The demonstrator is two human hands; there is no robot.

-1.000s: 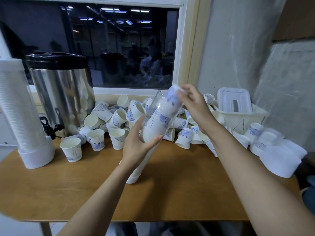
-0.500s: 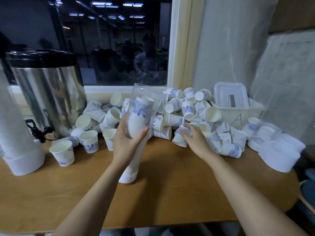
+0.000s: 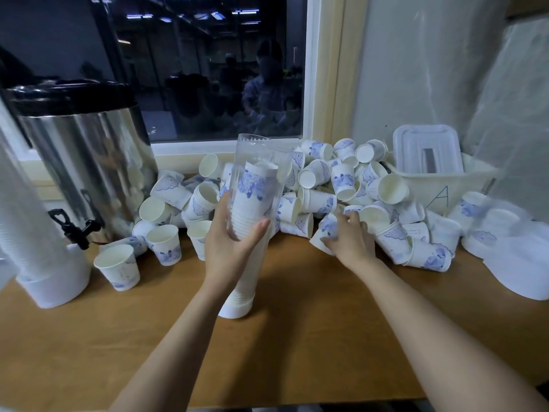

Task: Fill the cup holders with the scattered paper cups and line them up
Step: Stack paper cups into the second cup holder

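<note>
A light-brown wooden table [image 3: 297,367] fills the lower part of the view and reaches back to a cream sill [image 3: 184,158]. Above the sill is a window [image 3: 208,84], whose dark glass shows dim shapes and rows of ceiling lights [image 3: 142,16] as small bright bars. A wide cream window frame [image 3: 325,69] runs up the right side of the pane, and beyond it stands a pale grey wall [image 3: 416,69], smudged and streaked, with a lighter grey panel [image 3: 523,99] at the far right.

Glossy steel urn [image 3: 86,162], matt wooden table [image 3: 297,352].
</note>
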